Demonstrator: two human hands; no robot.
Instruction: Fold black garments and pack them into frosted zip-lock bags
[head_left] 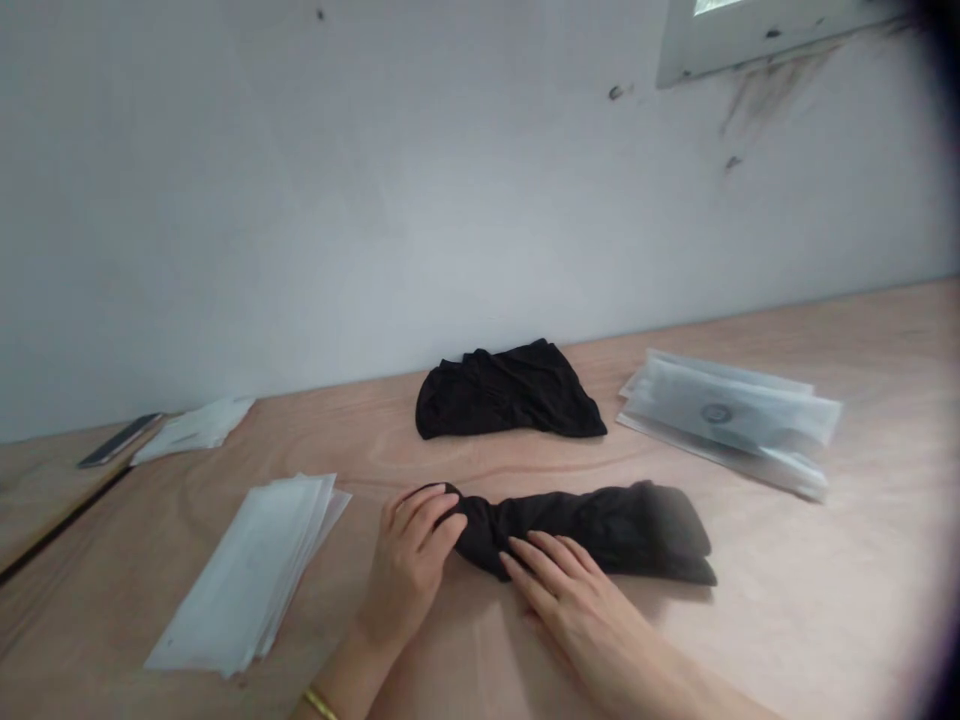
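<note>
A white stack point(232, 575) lies aslant on the wooden surface point(825, 590). Behind it, a little to the left, are white sheets point(193, 430), with a slim dark bar point(120, 442) just beside them. A dark seam point(67, 523) runs left of the stack. Well to its right are translucent bags point(772, 405) bearing a round mark point(716, 413). Behind it rises a pale wall point(300, 200), a window frame point(735, 40) high to its right.
</note>
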